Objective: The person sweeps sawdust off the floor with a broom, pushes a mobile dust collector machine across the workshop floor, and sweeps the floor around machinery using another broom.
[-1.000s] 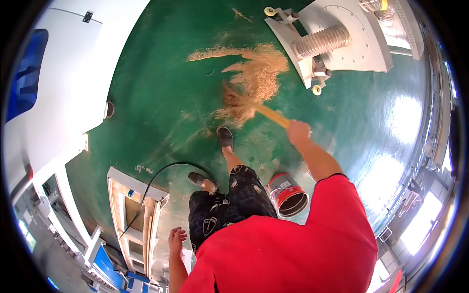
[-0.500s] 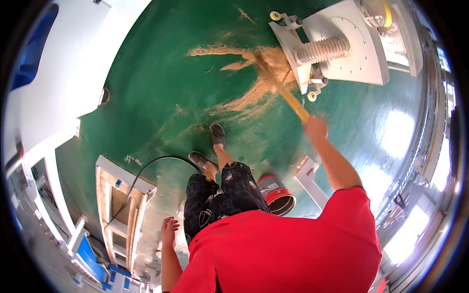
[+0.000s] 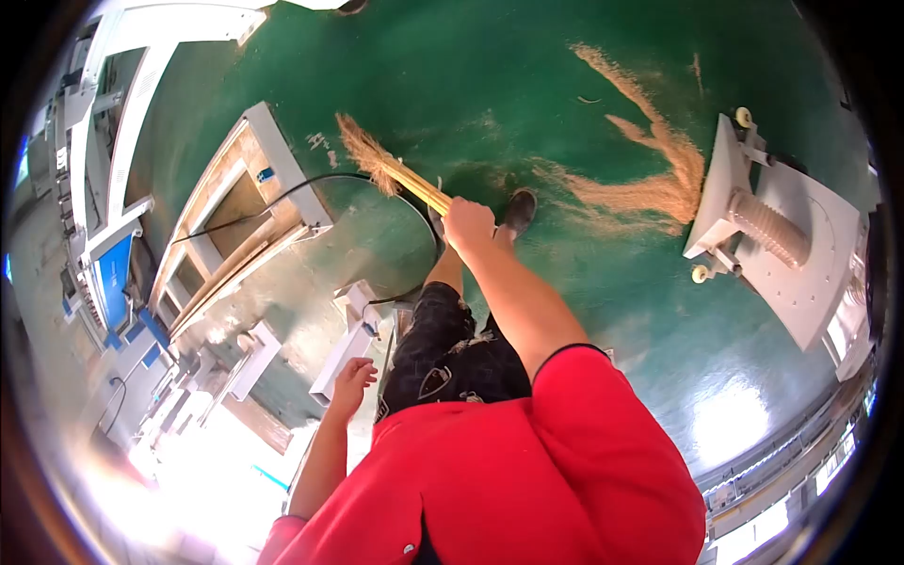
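Note:
My right hand [image 3: 468, 224] is wrapped round the yellow handle of a broom [image 3: 419, 185]. Its straw bristles [image 3: 365, 155] point to the upper left, over the green floor in front of my feet. My left hand [image 3: 354, 382] hangs by my left side, holding nothing, with its fingers loosely apart. It is nearest to a white metal beam [image 3: 341, 363]. On the floor at the right, sawdust [image 3: 664, 184] lies in a streaky heap, apart from the broom.
A white wheeled machine base [image 3: 796, 254] with a ribbed hose [image 3: 770, 229] stands beside the sawdust. To the left lies a white and wooden frame [image 3: 254, 179]. A black cable [image 3: 414, 198] curves across the floor from it, close to my feet.
The view has turned left, and the sawdust and machine base now appear farther right. The broom has swung from the sawdust to the left, across my front. My left hand still hangs free.

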{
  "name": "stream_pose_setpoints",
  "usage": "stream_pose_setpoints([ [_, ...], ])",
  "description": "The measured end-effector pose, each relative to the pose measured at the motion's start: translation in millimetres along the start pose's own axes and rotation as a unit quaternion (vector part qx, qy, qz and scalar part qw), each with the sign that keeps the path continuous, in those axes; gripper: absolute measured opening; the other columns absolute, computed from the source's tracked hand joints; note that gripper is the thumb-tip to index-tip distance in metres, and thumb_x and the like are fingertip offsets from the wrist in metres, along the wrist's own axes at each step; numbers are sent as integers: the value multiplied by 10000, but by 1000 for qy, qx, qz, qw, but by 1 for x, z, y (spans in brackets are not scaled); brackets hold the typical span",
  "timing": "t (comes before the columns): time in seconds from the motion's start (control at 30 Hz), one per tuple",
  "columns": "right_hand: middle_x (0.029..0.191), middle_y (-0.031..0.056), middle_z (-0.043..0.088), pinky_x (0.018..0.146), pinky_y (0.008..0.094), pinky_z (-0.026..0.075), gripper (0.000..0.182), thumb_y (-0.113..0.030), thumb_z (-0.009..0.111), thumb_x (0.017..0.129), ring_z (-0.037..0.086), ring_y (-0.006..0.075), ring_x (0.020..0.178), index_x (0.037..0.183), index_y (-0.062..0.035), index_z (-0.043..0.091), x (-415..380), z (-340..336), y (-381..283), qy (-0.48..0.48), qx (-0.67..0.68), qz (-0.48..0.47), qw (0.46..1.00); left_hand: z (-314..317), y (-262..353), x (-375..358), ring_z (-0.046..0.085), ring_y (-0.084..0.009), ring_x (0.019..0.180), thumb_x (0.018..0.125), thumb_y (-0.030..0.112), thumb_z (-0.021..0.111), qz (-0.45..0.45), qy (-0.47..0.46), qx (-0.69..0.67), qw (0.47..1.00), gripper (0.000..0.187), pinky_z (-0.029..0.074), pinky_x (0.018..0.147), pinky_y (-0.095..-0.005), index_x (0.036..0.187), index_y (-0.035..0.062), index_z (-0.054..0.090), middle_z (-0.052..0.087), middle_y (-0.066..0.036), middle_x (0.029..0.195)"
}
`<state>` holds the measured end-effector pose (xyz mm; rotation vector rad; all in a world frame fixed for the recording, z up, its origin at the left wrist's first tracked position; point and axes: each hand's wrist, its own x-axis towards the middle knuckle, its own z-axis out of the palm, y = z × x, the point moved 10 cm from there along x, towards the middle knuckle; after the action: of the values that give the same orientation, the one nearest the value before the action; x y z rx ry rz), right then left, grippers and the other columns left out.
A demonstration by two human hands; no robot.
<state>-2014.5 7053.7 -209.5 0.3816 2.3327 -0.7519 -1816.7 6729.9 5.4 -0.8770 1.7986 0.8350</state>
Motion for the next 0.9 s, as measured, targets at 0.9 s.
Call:
stream_pose_setpoints([
  [0.9,1052,231,687,825,458,529,628,-567,600,845,678,354,993,1091,6,670,-484,177,232,6,312,582,751,-115,56,118,634,-161,726,943,278,547,61,-77,135,986,282,471,640,-311,1133,73,588,656,-71,915],
])
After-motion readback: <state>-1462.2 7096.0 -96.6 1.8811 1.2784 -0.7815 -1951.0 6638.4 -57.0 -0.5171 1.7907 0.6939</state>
